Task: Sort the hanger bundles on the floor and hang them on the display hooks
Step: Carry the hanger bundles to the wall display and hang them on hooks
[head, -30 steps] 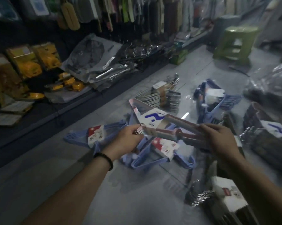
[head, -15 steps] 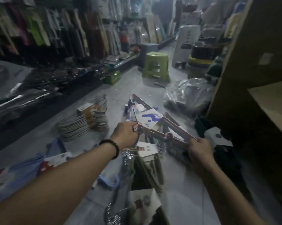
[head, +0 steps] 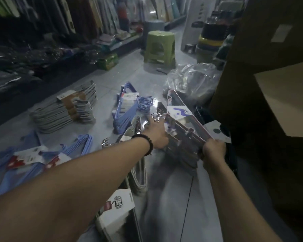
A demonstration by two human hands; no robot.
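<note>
Quick count. One hanger bundle [head: 182, 131] is in my hands. It's pinkish-white with one white card [head: 179, 111] that has a purple squiggle on it. I'm holding it up off the floor [head: 112, 75], just in front of the big cardboard box [head: 278, 95] on my right. My right hand [head: 213, 151] has its fingers curled tight round the bundle's near corner. My left hand [head: 156, 135] is at the far end, fingers stretched out pretty straight, tips against the bundle's chrome hooks [head: 157, 117]. One dark bead bracelet [head: 145, 143] on that wrist.

On the floor:
- one grey stack [head: 60, 114] with brown cards
- one dark blue bundle [head: 126, 110]
- light blue ones [head: 25, 159] far left, two red-and-white cards that I can count
- one white set [head: 138, 173] by my left forearm
- one bundle with a white card [head: 119, 210] at the bottom

Plus one green stool [head: 159, 46] and one clear plastic bag [head: 192, 79].

The hard bits: it's dim and smeary, so I can't count the hangers in any bundle. The grey stack may be several bundles, can't tell. The light blue ones run off the left edge, and my forearm covers part of the white set. A dark bundle with a green-dot tag [head: 217, 132] is mostly hidden behind what I'm holding. The shelf goods are too dark to make out.
</note>
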